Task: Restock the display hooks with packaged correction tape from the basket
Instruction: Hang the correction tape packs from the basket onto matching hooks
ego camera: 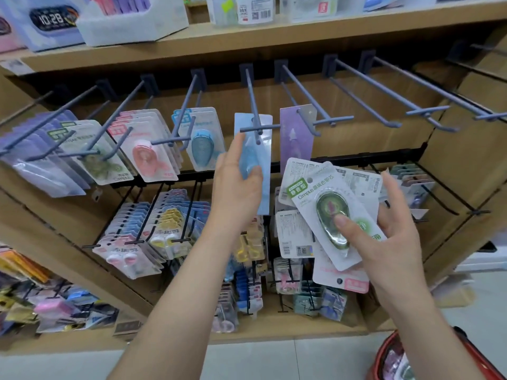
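Now: left hand (pixel 236 185) pinches blue pack (pixel 264 152), threaded on hook (pixel 253 105); purple pack (pixel 296 138) hangs just beside. Right hand (pixel 395 231) grips fanned packs (pixel 359 182), thumb on green pack (pixel 326 212). Basket (pixel 384 352) at lower right.

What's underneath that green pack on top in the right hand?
Under the green pack, the right hand holds several more packs fanned out: white card backs with printed text, and one with a pink label. Their fronts and exact count are covered.

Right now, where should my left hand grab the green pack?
Probably pinch the green pack by its flat header near the hang hole, from the upper left: that end sticks out free, while the thumb of the right hand pins the bulging blister.
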Demonstrator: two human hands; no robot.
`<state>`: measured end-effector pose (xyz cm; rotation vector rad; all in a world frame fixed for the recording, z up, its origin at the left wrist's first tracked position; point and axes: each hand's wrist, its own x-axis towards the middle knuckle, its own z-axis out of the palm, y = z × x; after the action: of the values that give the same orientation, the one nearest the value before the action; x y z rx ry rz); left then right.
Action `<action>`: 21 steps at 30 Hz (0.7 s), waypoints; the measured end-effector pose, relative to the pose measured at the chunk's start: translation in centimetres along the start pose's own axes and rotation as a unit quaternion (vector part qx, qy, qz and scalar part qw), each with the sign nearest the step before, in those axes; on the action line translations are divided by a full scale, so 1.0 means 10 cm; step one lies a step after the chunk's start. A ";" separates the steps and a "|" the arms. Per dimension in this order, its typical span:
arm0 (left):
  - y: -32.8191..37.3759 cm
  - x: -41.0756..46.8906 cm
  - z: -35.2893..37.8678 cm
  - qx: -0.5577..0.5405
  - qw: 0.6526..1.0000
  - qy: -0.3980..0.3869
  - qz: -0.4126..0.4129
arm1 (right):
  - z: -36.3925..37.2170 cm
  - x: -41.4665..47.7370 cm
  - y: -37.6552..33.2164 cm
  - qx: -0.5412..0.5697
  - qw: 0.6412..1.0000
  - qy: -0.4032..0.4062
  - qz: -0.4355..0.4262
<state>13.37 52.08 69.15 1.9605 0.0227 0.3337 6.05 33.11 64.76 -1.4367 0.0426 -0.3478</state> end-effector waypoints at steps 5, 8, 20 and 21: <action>-0.08 0.37 0.11 0.053 0.998 0.023 -0.023 | 0.00 0.03 0.03 0.024 1.000 0.009 0.013; -0.10 0.19 0.07 0.059 0.998 0.034 -0.003 | -0.01 0.04 0.07 0.067 0.997 0.010 0.042; -0.09 -0.80 0.15 -0.150 0.987 -0.030 -0.059 | 0.14 -0.03 0.14 0.135 0.982 -0.075 0.107; -0.12 -0.81 0.14 -0.149 0.987 -0.030 -0.060 | 0.14 -0.04 0.14 0.130 0.982 -0.086 0.109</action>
<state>6.09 49.96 65.81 1.6640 0.0504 0.1866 6.32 34.73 63.52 -1.1842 0.0135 -0.0448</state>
